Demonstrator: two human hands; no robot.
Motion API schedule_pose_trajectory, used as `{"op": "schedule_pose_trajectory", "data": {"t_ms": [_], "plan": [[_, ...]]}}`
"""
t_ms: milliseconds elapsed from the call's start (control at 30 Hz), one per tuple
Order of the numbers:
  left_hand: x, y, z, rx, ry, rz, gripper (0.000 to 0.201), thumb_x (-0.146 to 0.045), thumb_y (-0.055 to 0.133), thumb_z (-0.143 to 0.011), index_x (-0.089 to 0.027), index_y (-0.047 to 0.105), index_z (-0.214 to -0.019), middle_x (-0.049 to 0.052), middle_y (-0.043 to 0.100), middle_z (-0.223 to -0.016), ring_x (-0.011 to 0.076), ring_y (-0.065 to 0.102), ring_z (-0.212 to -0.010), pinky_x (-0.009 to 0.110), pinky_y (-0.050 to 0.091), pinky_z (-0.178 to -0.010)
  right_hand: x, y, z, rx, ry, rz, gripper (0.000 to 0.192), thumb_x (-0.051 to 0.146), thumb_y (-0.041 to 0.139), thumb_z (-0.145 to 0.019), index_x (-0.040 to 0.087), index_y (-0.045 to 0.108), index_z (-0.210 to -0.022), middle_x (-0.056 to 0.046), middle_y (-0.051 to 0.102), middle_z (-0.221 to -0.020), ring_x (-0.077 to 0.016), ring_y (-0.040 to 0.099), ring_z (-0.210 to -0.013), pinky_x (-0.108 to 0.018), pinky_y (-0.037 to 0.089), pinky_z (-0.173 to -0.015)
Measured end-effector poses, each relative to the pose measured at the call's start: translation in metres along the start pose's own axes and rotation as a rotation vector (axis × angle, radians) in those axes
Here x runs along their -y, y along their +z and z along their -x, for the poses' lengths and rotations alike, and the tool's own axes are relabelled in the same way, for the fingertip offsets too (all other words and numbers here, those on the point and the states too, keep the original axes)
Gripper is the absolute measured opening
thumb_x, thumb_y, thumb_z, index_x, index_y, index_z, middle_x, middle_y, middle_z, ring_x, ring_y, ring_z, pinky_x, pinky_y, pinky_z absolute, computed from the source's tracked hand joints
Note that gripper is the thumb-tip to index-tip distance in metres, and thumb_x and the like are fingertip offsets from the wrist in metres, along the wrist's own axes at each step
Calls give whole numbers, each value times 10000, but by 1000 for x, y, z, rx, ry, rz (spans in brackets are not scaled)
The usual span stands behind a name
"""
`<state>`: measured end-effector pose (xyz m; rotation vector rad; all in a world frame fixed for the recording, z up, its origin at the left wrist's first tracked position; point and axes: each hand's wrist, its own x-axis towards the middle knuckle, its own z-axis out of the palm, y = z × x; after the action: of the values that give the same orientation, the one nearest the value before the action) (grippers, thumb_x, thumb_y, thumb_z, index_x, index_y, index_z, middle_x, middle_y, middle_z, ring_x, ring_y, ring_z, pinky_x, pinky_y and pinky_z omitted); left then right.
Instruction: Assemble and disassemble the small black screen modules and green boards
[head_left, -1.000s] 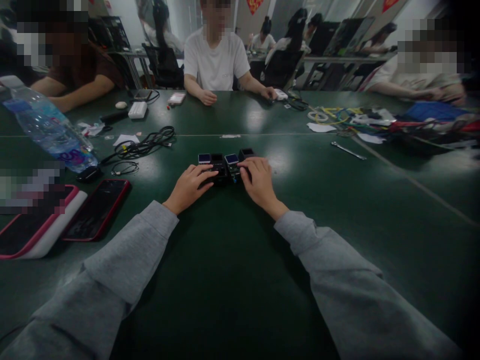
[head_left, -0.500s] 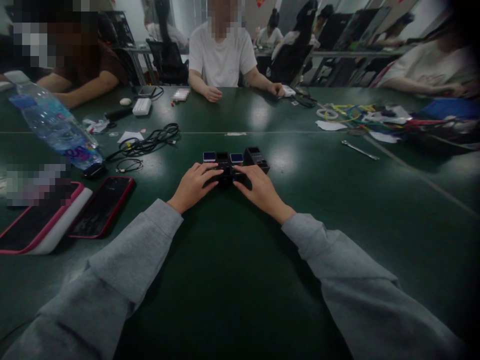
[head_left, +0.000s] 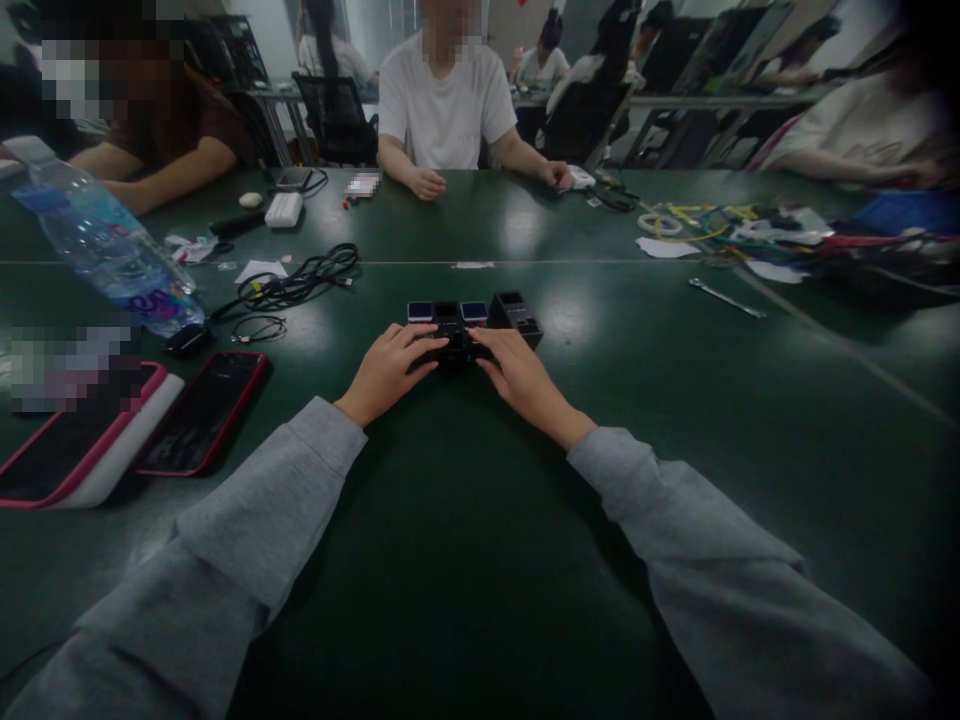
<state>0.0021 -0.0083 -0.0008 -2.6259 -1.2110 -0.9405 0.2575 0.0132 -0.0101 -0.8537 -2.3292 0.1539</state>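
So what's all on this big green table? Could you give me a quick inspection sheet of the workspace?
Surface: dark green table, glossy, seam across it.
Job's things: row of small black modules, two with bluish tops, rightmost one angled.
Clutter: water bottle, red phone, pink-edged tablet, wrench.
Grippers: left hand and right hand rest fingertips on the modules.
Cables: black cable bundle; coloured wires far right.
Surroundings: other people seated around the table, desks and chairs behind.
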Motion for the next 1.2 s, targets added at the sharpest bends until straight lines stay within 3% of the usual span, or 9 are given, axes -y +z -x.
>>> {"op": "schedule_pose_trajectory", "data": {"t_ms": [600,967,1067,1200], "plan": [[0,1,0,7,-4,-13,399,-210,620,-934,-250,559,-1326,87,595,-1342,242,566,-1121,434,498,-929,-5,5,0,-19,-46,-9,590,89,391,-961,231,311,-1528,-125,457,-1458,-279,430,-1362,-557,418,-1143],[1,0,0,8,7,-14,399,-201,610,-940,-245,551,-1331,90,593,-1344,241,564,-1122,443,498,-932,6,1,-2,-21,-39,128,469,152,425,-975,185,411,-1443,-153,461,-1402,-316,421,-1311,-565,429,-1095],[0,0,0,0,12,-10,392,-207,612,-939,-248,554,-1325,87,597,-1338,240,566,-1111,443,501,-925,10,-2,-2,-65,3,143,392,202,375,-1013,202,450,-1398,-135,483,-1379,-292,427,-1303,-532,422,-1096],[0,0,-1,3,1,-19,388,-215,607,-943,-252,556,-1326,82,596,-1341,239,568,-1103,442,503,-923,7,-4,-1,-225,140,165,358,254,321,-1034,261,498,-1344,-98,475,-1404,-281,409,-1331,-541,396,-1101]]}}
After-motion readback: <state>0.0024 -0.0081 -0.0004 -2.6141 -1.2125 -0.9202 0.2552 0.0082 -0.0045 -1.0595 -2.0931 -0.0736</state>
